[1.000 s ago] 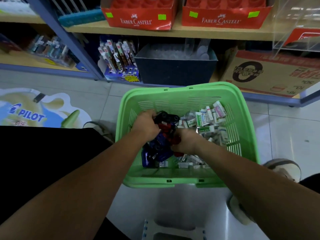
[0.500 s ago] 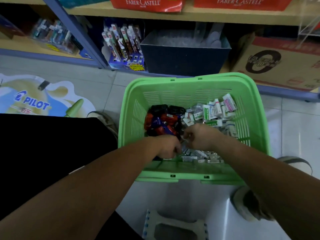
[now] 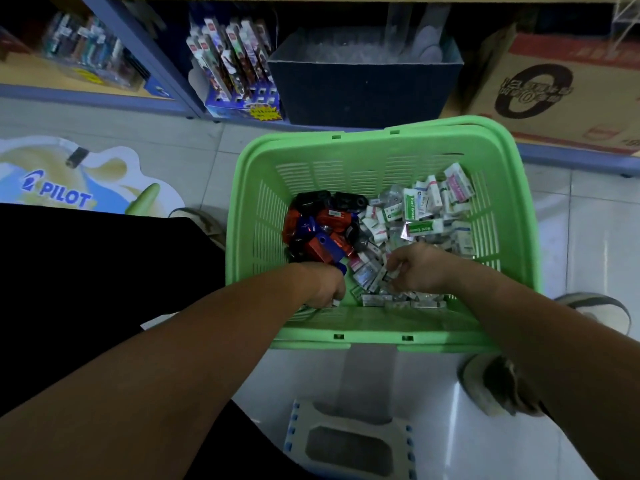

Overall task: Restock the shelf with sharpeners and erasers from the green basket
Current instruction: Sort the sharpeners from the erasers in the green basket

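Note:
The green basket stands on the tiled floor below me. Inside it, red, blue and black sharpeners are piled on the left and several small wrapped erasers on the right. My left hand is down at the basket's near wall just below the sharpeners, fingers curled, with a small white piece showing under the fingertips. My right hand reaches into the near erasers and pinches a small wrapped one with curled fingers.
The bottom shelf behind the basket holds a dark blue bin, a pen display box and a cardboard box. A folding step stool sits under me, a shoe beside it, and a Pilot floor sticker at the left.
Both hands left the sharpener pile and came back to the basket's near side. The right hand shifted onto the erasers. The view tilted downward.

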The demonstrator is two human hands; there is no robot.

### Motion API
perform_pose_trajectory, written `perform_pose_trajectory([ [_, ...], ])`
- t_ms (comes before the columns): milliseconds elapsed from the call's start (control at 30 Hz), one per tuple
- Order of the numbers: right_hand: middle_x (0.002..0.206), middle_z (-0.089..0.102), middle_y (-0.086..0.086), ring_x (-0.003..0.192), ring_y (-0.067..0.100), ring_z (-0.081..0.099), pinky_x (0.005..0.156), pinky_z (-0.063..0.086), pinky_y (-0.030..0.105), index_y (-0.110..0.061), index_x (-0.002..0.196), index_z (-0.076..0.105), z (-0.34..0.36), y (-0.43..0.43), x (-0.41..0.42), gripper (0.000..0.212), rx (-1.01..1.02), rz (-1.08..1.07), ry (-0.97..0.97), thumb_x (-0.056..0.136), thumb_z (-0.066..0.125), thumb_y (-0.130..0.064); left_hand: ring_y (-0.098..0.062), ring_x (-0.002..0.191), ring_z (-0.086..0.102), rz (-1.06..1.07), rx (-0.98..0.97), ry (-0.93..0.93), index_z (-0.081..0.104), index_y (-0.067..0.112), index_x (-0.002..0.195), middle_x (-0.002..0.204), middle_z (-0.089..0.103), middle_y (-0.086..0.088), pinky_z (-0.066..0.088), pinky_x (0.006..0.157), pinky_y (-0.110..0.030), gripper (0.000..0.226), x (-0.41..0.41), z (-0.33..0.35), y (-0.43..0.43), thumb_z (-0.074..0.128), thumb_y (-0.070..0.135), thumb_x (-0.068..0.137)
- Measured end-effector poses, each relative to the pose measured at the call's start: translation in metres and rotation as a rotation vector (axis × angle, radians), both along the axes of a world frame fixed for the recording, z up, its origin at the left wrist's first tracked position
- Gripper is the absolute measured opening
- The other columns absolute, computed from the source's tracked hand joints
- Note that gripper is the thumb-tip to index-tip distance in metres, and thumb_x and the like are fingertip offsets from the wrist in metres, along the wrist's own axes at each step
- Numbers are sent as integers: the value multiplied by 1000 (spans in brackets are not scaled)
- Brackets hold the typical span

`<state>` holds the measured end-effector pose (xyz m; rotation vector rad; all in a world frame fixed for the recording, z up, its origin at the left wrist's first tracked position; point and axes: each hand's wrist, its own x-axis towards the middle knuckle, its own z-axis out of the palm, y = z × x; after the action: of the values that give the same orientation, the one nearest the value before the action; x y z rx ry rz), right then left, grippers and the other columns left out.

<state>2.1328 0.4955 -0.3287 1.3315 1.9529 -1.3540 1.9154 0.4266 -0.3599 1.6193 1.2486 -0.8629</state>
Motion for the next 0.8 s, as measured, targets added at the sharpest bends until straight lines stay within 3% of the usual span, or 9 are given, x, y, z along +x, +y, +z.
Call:
perform_pose_trajectory([
  [200, 113, 65, -1, 103, 19, 63, 85, 47, 26, -20, 123, 71, 0, 2, -3, 35, -16, 32, -2, 90, 81, -23, -27, 109, 62, -7, 44, -17, 70, 25, 123, 127, 64, -2, 56, 94, -40, 26, -4, -6, 1, 66, 17, 98],
  [400, 113, 65, -5, 106, 16, 63, 92, 52, 29, -19, 123, 72, 4, 3, -3, 32, -5, 1, 42, 91, 78, -19, -22, 107, 67, 196, -60, -105, 64, 20, 135, 129, 65, -1, 57, 97, -41, 39, -2, 13, 8, 70, 23, 97],
  [467, 115, 66, -5, 106, 17, 66, 97, 56, 33, -20, 123, 70, 10, 7, -3, 30, 29, -37, 67, 93, 75, -17, -18, 87, 71, 326, -110, -163, 71, 21, 126, 112, 75, -3, 61, 82, -36, 33, -2, 27, 16, 75, 29, 94],
  [533, 112, 70, -1, 96, 17, 71, 92, 61, 39, -22, 115, 70, 17, 14, -3, 21, 76, -69, 97, 95, 74, -19, -15, 72, 67, 508, -76, -210, 73, 23, 116, 94, 78, -5, 54, 59, -28, 26, 2, 39, 22, 75, 34, 93],
  [567, 109, 71, 0, 92, 16, 71, 88, 62, 38, -23, 112, 69, 23, 18, -4, 19, 102, -88, 112, 94, 75, -20, -13, 69, 66, 608, -34, -243, 73, 22, 112, 89, 77, -4, 50, 54, -26, 23, 8, 44, 24, 75, 34, 93],
  [633, 103, 71, -1, 88, 15, 70, 82, 61, 34, -24, 113, 70, 36, 27, -3, 23, 139, -129, 140, 92, 78, -20, -10, 73, 68, 775, 15, -355, 73, 23, 107, 90, 75, -2, 53, 58, -25, 15, 26, 54, 22, 76, 28, 93],
  [700, 100, 71, -3, 87, 13, 68, 74, 55, 29, -23, 117, 71, 45, 33, 0, 29, 162, -151, 169, 90, 80, -18, -15, 91, 73, 949, -64, -510, 71, 23, 107, 107, 76, -7, 58, 67, -25, 14, 44, 55, 18, 75, 20, 95],
  [800, 103, 70, -3, 88, 11, 66, 72, 52, 26, -24, 119, 71, 51, 30, 1, 31, 173, -128, 162, 89, 81, -20, -26, 113, 69, 998, -16, -447, 70, 10, 120, 124, 71, -10, 58, 77, -26, 23, 45, 49, 8, 69, 7, 97],
])
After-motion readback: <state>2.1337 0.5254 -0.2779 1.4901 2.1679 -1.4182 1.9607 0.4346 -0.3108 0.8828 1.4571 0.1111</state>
